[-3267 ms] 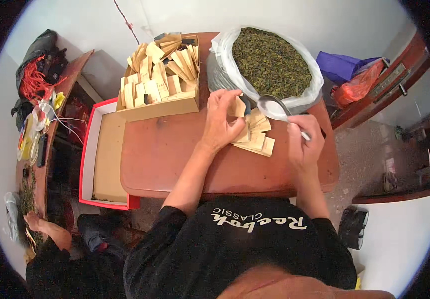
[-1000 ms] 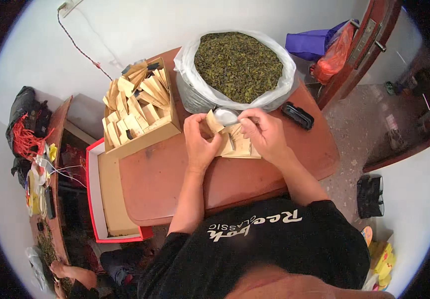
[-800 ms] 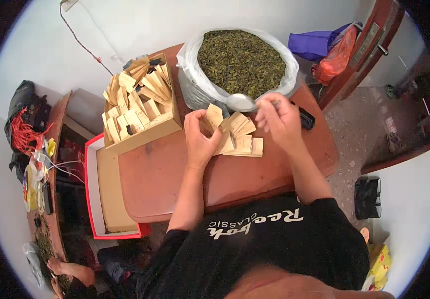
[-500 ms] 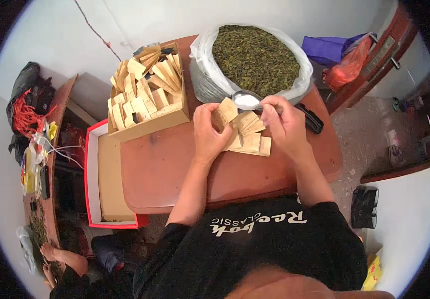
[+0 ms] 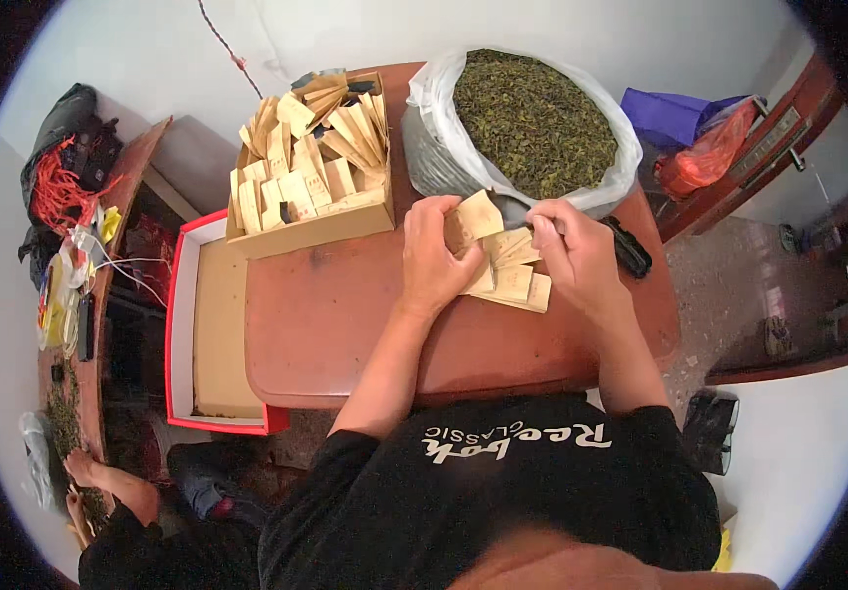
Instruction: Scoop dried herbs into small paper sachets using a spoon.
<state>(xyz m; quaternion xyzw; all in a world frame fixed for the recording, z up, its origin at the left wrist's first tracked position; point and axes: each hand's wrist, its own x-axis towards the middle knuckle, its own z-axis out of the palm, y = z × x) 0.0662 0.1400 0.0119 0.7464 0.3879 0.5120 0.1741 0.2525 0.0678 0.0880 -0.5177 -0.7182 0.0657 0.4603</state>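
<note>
My left hand point(image 5: 436, 258) is closed on a small tan paper envelope point(image 5: 477, 216), pinched between thumb and fingers with its upper end tipped to the right. In my right hand point(image 5: 583, 258) is a metal spoon point(image 5: 511, 208), its bowl tilted against the upper edge of that envelope. What lies in the bowl is hard to make out at this tilt. Beneath my hands several more envelopes point(image 5: 512, 283) lie fanned on the brown table point(image 5: 316, 339). Just beyond stands a white plastic bag point(image 5: 432, 118) full of dried green leaves point(image 5: 537, 123).
A cardboard box point(image 5: 321, 224) crammed with envelopes stands at the table's back left, beside a red-rimmed box point(image 5: 180, 324). Near my right hand lies a black object point(image 5: 628, 248). Purple point(image 5: 674, 118) and red bags point(image 5: 709, 162) are behind. Another person's hand point(image 5: 85, 469) touches leaves at lower left.
The spoon's bowl, level and showing white contents before, is now tipped toward the envelope in my left hand. The whole view has shifted slightly.
</note>
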